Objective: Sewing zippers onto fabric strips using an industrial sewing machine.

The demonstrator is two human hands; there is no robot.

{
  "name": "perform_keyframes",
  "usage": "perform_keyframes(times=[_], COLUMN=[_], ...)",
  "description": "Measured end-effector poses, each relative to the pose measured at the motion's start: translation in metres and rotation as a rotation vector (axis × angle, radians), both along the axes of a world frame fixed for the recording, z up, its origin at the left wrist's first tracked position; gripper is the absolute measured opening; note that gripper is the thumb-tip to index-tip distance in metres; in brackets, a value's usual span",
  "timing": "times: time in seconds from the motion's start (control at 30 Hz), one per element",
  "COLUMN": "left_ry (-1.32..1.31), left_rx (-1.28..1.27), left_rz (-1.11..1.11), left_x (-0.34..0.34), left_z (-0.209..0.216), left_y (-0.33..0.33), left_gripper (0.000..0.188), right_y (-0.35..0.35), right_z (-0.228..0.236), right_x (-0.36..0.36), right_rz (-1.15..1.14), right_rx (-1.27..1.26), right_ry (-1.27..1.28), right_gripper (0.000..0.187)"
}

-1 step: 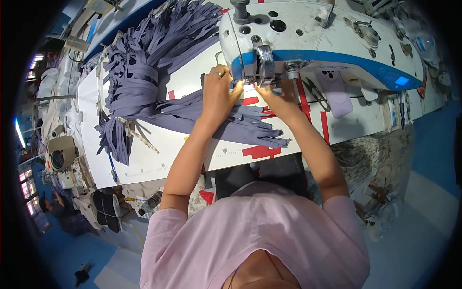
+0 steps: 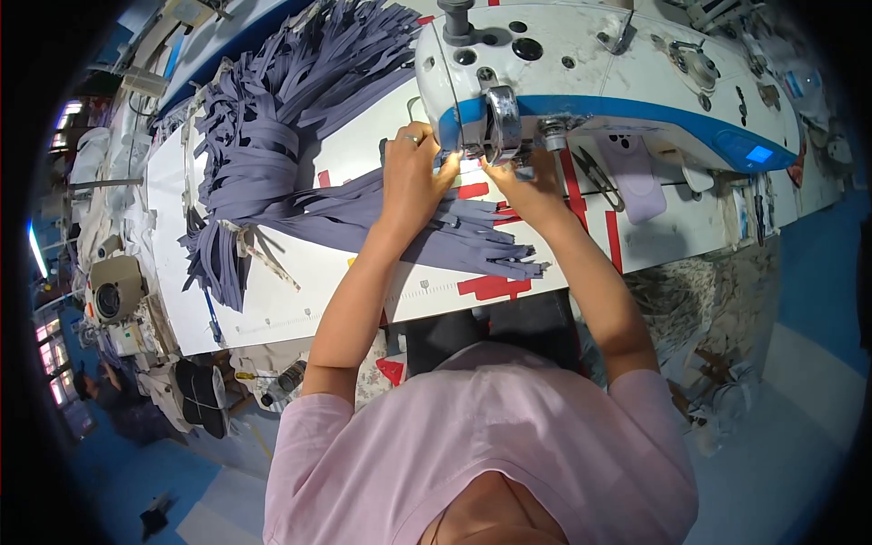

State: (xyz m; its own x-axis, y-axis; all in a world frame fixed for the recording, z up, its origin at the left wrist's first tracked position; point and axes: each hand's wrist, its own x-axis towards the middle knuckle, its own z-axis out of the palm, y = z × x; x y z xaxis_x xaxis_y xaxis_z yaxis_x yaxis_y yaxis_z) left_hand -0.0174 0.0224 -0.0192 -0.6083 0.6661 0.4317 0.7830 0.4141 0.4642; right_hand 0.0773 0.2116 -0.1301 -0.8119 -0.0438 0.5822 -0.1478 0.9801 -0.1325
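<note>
A white and blue sewing machine (image 2: 581, 68) stands at the far side of the table, its lit needle area between my hands. My left hand (image 2: 413, 177) is just left of the needle, fingers bent and pressed together, thumb towards the light. My right hand (image 2: 529, 189) is right of the needle, thumb and fingers closed close under the machine head. Whatever they pinch is too small and hidden to make out. Grey-purple fabric strips (image 2: 481, 245) lie fanned beneath my left wrist. They run left to a large tied bundle of strips (image 2: 250, 159).
Right of the needle, dark scissors (image 2: 599, 177) lie beside a pale purple holder (image 2: 633, 182). Red tape (image 2: 495, 287) marks the white table (image 2: 227, 331), which has a ruler scale near its front edge. A person (image 2: 118, 400) is in the background at left.
</note>
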Motion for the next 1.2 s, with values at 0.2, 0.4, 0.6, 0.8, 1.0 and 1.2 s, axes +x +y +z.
perform_keyframes(times=[0.2, 0.4, 0.6, 0.8, 1.0, 1.2], left_ry=[-0.019, -0.036, -0.014, -0.006, -0.033, -0.04], left_rx=[0.004, 0.021, 0.038, 0.009, -0.015, -0.002], left_rz=[0.012, -0.011, -0.029, 0.01, -0.027, -0.032], left_x=[-0.005, -0.002, -0.002, -0.006, -0.005, 0.001], left_z=[-0.003, -0.001, -0.003, -0.004, -0.004, 0.0], left_y=[-0.016, -0.001, 0.011, -0.007, 0.0, 0.01], left_gripper=[0.022, 0.02, 0.019, 0.02, 0.022, 0.023], right_y=[-0.042, -0.026, -0.004, -0.033, 0.009, 0.009], right_z=[0.116, 0.088, 0.015, 0.094, -0.017, 0.043], right_x=[0.006, 0.012, 0.013, 0.012, 0.003, 0.009], right_rz=[-0.25, -0.211, -0.201, -0.212, -0.116, -0.108], right_rx=[-0.609, -0.623, -0.142, -0.541, 0.078, -0.394], right_ry=[-0.587, -0.336, -0.115, -0.554, -0.264, -0.571], right_gripper=[0.047, 0.038, 0.04, 0.049, 0.05, 0.046])
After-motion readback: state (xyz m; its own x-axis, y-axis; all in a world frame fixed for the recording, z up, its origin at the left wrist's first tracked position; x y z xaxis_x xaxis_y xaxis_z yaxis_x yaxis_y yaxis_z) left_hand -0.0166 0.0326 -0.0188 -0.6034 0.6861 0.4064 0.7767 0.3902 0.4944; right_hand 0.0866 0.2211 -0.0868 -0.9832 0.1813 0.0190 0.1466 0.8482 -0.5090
